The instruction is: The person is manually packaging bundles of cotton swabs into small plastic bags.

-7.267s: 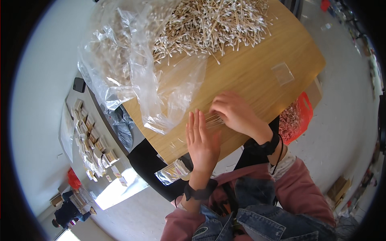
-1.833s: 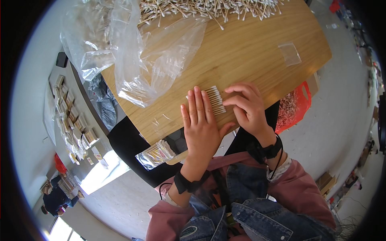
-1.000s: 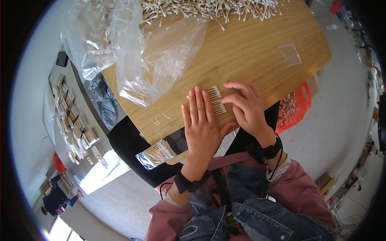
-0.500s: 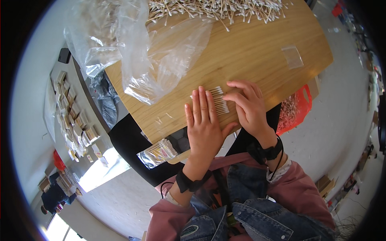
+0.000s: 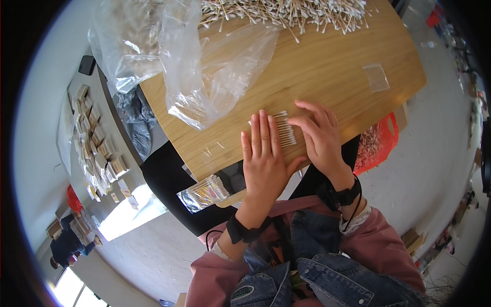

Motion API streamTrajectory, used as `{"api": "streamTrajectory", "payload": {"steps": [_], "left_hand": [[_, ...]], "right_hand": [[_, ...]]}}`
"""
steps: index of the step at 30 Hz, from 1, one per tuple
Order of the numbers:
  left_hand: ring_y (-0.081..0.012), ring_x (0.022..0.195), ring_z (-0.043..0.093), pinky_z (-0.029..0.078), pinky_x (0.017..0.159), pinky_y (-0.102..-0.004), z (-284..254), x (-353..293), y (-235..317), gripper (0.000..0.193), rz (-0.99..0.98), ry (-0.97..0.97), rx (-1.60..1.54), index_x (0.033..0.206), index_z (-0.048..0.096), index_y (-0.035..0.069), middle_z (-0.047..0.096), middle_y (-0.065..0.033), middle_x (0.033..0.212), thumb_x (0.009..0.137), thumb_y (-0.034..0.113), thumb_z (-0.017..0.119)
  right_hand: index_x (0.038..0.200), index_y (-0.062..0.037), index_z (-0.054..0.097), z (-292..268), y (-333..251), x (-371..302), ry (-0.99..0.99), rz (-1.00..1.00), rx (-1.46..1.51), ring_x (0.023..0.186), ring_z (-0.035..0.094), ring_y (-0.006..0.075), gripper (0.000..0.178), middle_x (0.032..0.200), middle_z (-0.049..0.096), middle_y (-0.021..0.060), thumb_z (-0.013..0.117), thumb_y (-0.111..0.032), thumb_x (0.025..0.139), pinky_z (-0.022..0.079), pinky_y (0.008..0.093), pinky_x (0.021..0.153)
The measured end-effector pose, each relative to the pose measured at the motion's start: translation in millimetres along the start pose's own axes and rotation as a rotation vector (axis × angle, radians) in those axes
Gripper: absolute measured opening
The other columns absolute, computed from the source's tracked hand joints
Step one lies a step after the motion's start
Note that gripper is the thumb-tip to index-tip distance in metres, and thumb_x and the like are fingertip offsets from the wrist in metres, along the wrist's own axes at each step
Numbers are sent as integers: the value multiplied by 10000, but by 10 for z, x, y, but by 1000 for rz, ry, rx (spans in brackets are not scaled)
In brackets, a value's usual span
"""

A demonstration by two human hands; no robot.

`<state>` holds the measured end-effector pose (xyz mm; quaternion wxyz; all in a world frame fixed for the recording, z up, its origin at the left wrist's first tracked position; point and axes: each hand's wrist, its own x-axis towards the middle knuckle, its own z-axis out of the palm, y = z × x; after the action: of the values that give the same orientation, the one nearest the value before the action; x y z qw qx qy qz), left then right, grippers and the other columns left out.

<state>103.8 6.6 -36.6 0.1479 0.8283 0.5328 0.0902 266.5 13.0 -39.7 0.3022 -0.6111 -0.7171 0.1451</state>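
A row of cotton swabs (image 5: pixel 287 130) lies side by side on the wooden table near its front edge. Flat over the left part of that row rests my left hand (image 5: pixel 263 153), fingers stretched out, covering some of the swabs. At the row's right end is my right hand (image 5: pixel 322 133), fingers bent and apart, the index fingertip at the swabs. Whether that fingertip presses on them I cannot tell. Below the table edge, left of my left wrist, sits a clear packet of cotton swabs (image 5: pixel 204 193).
A heap of loose swabs (image 5: pixel 291 13) covers the table's far side. A large clear plastic bag (image 5: pixel 204 77) lies at the far left, a small clear bag (image 5: pixel 376 78) at the right. A red bag (image 5: pixel 381 146) hangs beyond the right edge. Another person (image 5: pixel 71 240) is at lower left.
The view has shifted slightly, so the table appears a little lower and to the right. Both hands keep nearly the same pose at the swab row.
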Motion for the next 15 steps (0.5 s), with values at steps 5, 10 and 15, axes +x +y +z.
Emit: {"api": "streamTrajectory", "payload": {"steps": [5, 10, 15], "left_hand": [[-392, 1486, 221, 184, 1187, -535, -20, 8, 8, 1073, 17, -4, -44, 1493, 263, -93, 250, -272, 1576, 793, 621, 654], [-389, 1485, 225, 186, 1187, -531, -10, -5, -4, 1077, 12, 2, -35, 1491, 268, -93, 254, -270, 1575, 789, 628, 650], [-373, 1485, 234, 197, 1186, -527, 1, -4, 2, 1075, 13, 18, -9, 1486, 292, -87, 271, -252, 1575, 784, 660, 617]], "right_hand": [[1067, -132, 685, -17, -2, -2, 9, -4, -12, 1143, 543, 338, 296, 1276, 577, 93, 589, -13, 814, 443, 450, 949], [1062, -132, 686, 2, -12, -2, 23, -11, -2, 1134, 548, 336, 285, 1274, 579, 89, 592, -18, 817, 445, 448, 945], [1054, -132, 686, 9, 0, -9, 44, -29, -12, 1126, 554, 329, 272, 1276, 579, 83, 600, -23, 820, 451, 450, 933]]}}
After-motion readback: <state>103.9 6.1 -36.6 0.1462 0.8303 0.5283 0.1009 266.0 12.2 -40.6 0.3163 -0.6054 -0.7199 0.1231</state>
